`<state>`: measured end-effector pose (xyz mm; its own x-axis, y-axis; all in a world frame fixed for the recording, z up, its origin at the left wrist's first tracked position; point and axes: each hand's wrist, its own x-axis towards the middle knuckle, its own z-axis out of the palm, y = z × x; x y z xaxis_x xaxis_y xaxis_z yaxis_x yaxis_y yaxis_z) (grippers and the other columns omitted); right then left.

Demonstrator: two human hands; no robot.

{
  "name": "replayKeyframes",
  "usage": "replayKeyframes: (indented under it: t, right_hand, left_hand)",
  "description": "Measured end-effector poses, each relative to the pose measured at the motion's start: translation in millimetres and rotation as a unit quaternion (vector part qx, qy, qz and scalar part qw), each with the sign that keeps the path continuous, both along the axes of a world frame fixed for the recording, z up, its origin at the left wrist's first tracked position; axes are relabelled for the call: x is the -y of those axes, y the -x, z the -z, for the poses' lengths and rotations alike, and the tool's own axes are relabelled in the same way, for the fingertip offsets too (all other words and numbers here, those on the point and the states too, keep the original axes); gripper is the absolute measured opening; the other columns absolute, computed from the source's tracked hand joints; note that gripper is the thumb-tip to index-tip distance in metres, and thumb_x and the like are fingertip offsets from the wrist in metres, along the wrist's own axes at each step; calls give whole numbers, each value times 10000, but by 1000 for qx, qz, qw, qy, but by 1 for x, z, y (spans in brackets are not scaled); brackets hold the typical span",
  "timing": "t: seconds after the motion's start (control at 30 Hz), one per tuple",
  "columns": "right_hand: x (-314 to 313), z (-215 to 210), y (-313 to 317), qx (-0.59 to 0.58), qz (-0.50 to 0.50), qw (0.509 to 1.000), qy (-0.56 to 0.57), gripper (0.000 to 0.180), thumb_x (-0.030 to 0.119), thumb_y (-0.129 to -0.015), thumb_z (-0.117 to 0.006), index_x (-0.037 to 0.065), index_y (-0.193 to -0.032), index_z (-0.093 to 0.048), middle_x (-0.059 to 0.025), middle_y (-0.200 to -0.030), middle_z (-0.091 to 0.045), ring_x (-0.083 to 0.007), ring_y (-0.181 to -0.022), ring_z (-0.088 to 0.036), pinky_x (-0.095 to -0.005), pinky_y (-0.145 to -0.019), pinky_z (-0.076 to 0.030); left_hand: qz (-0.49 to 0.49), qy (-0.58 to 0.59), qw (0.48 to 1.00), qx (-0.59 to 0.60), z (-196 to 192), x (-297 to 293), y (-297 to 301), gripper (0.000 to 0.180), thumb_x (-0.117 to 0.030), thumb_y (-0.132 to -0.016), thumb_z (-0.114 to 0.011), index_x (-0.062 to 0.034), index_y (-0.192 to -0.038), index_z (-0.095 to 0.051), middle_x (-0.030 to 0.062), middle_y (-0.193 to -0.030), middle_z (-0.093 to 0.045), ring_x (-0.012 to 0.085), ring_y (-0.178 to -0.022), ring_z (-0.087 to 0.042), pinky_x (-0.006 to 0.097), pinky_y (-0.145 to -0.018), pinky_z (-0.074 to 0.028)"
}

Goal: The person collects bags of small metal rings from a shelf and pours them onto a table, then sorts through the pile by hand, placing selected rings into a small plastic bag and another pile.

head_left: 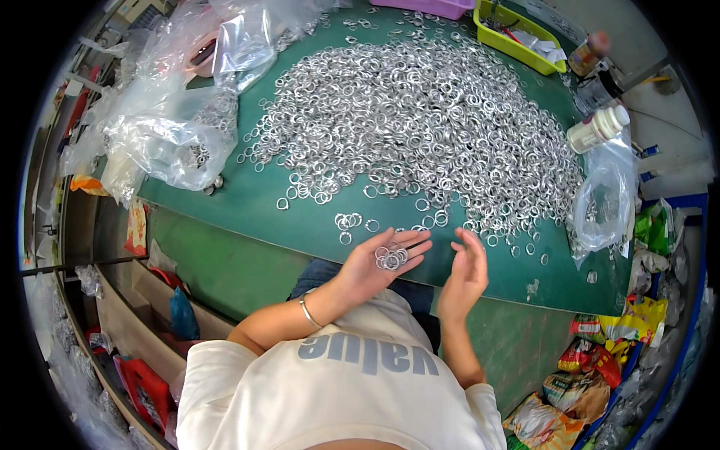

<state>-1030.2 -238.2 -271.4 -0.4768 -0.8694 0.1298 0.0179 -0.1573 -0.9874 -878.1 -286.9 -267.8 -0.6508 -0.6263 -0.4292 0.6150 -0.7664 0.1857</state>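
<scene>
My left hand (367,268) is palm up at the table's front edge, its fingers stretched out. Several silver metal rings (391,258) lie in a small heap across the palm and finger bases. To its right, my right hand (463,279) is raised with loosely curved fingers and the thumb apart; nothing shows in it. Just beyond both hands a great pile of similar metal rings (420,112) spreads over the green tabletop (247,217). A few loose rings (347,221) lie close to my left fingertips.
Clear plastic bags (169,146), some with rings inside, crowd the left end. At the right stand a white bottle (598,129) and another plastic bag (602,206). A yellow-green basket (517,37) and a purple container (435,6) are at the back. Colourful packets (581,390) fill the lower right.
</scene>
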Motion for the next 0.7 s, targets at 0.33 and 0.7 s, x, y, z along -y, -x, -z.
replayKeyframes:
  t: [0.33,0.7]
  right_hand:
    - [26,-13,-48,227,-87,970,2,493,203,-980,-373,-70,-1377,-271,-199,-1422,-304,-303,-1352,-269,-387,-1088,-283]
    - [46,-5,-31,742,-101,648,-140,272,250,-970,-402,82,-781,-501,-5,-617,-386,-92,-452,-304,-235,-347,-247]
  left_hand:
    - [-71,620,676,391,-16,-7,43,533,-171,-942,-382,17,-1418,-235,209,-1494,-181,338,-1401,-134,435,-1123,-52]
    - [-301,608,621,393,-18,13,-18,289,57,-836,-467,38,-1107,-567,184,-1189,-547,307,-1123,-529,402,-971,-404]
